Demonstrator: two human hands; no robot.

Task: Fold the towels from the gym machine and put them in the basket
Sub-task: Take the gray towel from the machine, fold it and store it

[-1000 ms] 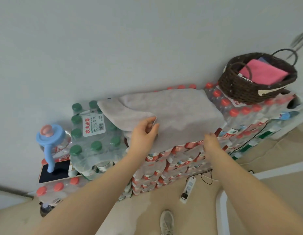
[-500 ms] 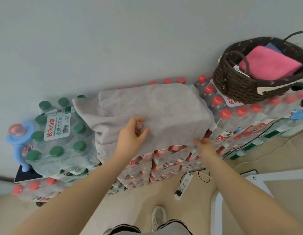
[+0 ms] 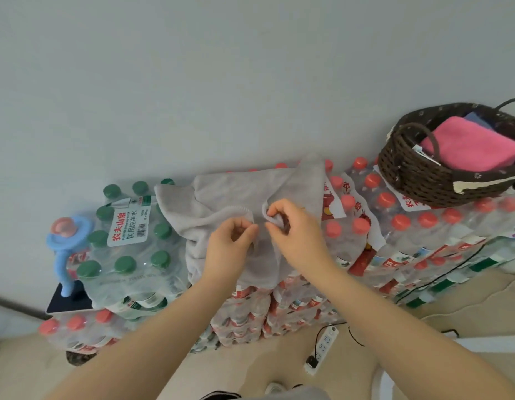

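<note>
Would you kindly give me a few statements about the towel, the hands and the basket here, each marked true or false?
1. Both hands pinch the grey towel. True: the left hand and right hand grip it near its middle.
2. The basket holds nothing. False: a pink towel lies in it.
3. The grey towel lies on packs of bottled water. True.
4. The basket stands on the floor. False: it sits on the red-capped bottles.
5. The grey towel is neatly folded. False: it is bunched.

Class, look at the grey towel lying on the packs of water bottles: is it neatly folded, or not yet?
Not yet. The grey towel lies bunched and creased, its right part lifted, with the left hand and right hand each pinching it.
</note>
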